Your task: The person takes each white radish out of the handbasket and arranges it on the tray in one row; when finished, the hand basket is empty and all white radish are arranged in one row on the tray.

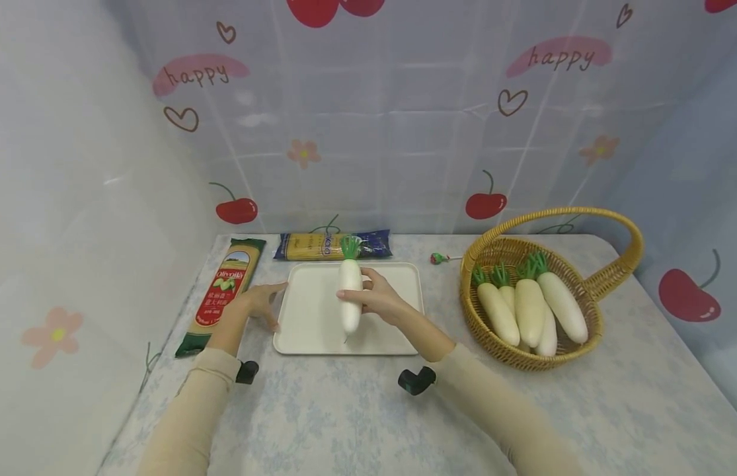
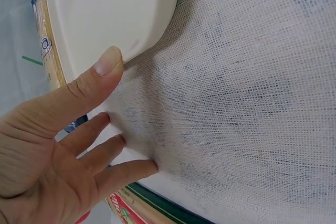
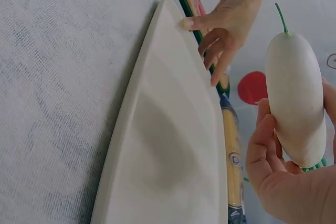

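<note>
A white radish [image 1: 350, 297] with green leaf stubs is gripped by my right hand [image 1: 377, 297] above the white tray [image 1: 309, 340]. In the right wrist view the fingers curl round the radish [image 3: 295, 93], and its thin root tip points up there. My left hand [image 1: 262, 304] is at the tray's left edge, fingers spread and relaxed, holding nothing. Seen from the left wrist, the thumb [image 2: 94, 80] lies right at the tray's corner, while the other fingers reach down toward the cloth.
Right of the tray stands a wicker basket [image 1: 472, 311] with several white radishes [image 1: 529, 311]. A red pasta packet [image 1: 222, 291] lies at the left, a blue and yellow pasta packet [image 1: 309, 246] behind the tray. A lollipop [image 1: 437, 258] lies near the basket.
</note>
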Motion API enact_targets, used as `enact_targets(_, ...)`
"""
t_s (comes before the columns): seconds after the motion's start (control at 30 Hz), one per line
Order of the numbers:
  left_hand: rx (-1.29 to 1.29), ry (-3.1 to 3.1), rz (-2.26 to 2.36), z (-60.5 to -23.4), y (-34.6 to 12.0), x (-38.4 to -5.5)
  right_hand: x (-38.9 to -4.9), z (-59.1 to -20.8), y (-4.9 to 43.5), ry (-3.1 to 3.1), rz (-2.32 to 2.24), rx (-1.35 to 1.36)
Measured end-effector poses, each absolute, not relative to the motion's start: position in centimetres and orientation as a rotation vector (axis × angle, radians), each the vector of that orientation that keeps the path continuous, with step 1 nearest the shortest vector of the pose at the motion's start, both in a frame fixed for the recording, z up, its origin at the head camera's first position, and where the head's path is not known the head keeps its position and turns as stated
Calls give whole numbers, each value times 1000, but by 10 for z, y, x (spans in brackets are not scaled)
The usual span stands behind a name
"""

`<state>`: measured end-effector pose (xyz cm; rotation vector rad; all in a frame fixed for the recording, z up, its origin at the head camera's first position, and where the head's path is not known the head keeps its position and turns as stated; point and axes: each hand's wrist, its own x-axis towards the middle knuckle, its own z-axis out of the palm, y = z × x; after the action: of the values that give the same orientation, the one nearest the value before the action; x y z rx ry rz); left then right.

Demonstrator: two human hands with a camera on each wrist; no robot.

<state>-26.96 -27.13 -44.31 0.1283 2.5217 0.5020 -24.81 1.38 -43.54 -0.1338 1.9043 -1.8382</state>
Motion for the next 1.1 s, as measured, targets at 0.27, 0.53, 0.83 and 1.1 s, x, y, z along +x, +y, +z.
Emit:
enact_targets(0.27,101,2529,499,-440,-273,-269,-257,-447,-19,1887,-1844,-109)
enact_targets(0.53,138,2543,478,-440,-272,-270,-261,-464,-45,1933,-1794,-111)
enact_targets(0.83,141,2545,490,-438,-268,-267,-261,-474,-59,2159,-1708,-24)
enact_targets(1.1,228,2549,483,-441,-277,-269,-258,-476,-73,2341,-1597,19)
